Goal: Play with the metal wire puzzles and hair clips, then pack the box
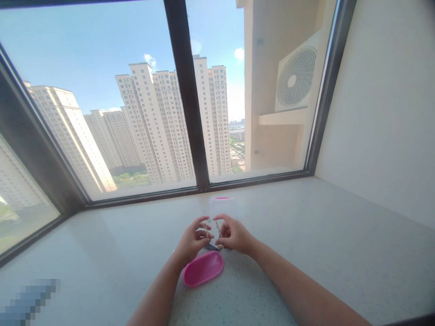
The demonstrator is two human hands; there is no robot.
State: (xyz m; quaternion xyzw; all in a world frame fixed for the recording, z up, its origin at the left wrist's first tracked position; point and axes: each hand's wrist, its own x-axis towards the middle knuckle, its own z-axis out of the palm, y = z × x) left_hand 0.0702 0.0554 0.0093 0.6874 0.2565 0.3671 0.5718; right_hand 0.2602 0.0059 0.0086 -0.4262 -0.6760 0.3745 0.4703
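Note:
My left hand (194,239) is closed, with a thin gold-coloured metal piece (206,227) pinched upright between thumb and fingers. Facing it, my right hand (234,234) grips a second slim metal piece (218,228), slightly tilted. A narrow gap separates the two pieces; their exact kind is too small to make out. Just below the fingertips, small dark and metallic items (212,247) lie on the pale speckled sill (238,290), partly covered by my hands. Nearer to me sits a pink oval tray (204,269), its left end close to my left wrist.
Beyond my hands, a whitish translucent item with a pink mark (222,199) rests by the window frame (202,181). A blurred blue patch (27,303) appears at the lower left. A white wall (380,113) bounds the sill on the right.

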